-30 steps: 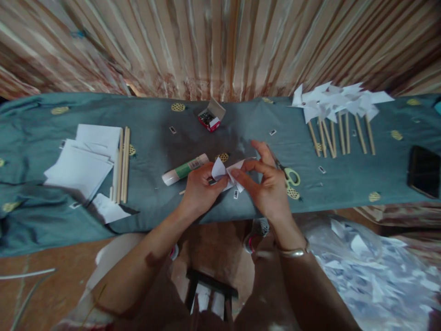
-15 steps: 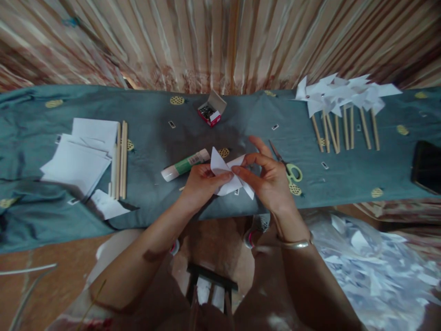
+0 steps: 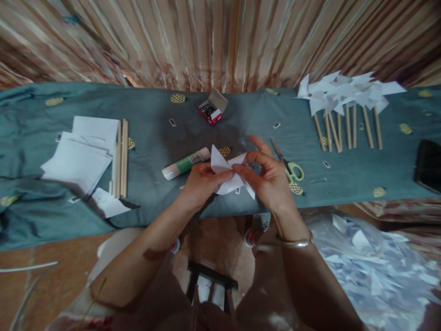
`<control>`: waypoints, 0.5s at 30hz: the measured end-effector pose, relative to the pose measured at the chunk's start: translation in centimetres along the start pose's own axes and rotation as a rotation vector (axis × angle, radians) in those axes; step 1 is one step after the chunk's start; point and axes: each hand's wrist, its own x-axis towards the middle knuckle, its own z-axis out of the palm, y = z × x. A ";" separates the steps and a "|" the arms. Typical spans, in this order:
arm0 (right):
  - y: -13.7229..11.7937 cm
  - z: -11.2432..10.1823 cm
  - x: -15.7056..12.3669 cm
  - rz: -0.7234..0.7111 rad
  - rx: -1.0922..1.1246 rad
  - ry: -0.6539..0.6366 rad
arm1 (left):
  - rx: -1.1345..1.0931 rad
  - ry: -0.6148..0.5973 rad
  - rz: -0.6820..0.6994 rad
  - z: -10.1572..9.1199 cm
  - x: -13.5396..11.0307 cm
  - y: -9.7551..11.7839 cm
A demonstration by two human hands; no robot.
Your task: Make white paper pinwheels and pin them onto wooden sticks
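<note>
Both hands pinch a folded white paper piece (image 3: 226, 172) just above the near edge of the teal cloth (image 3: 155, 138). My left hand (image 3: 201, 186) grips its left side with thumb and fingers closed. My right hand (image 3: 272, 181) holds its right side, thumb against the folds, fingers curled. Pointed flaps stick up and down from between the fingers. A green and white glue stick (image 3: 186, 163) lies just left of my left hand. Yellow-handled scissors (image 3: 289, 166) lie just right of my right hand.
A stack of white paper squares (image 3: 81, 154) and wooden sticks (image 3: 120, 156) lie at left. An open red box of pins (image 3: 212, 110) sits behind. Finished paper pinwheels on sticks (image 3: 344, 105) lie at far right, a dark phone (image 3: 429, 165) at the edge. Paper scraps (image 3: 372, 271) cover the floor.
The paper piece has been lifted and unfolded a little, so its pointed flaps show more. Both hands stay pinched on it; the view has shifted slightly.
</note>
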 end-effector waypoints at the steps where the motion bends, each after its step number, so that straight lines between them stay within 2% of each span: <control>1: 0.0 0.0 0.0 0.000 -0.001 0.002 | 0.003 -0.001 0.000 0.0 0.0 0.0; 8: 0.4 0.2 -0.1 0.038 0.024 0.011 | -0.026 -0.050 0.000 -0.5 0.2 -0.6; 15: 1.3 0.5 0.0 0.107 0.090 0.056 | 0.016 -0.044 0.007 -0.4 0.0 -0.2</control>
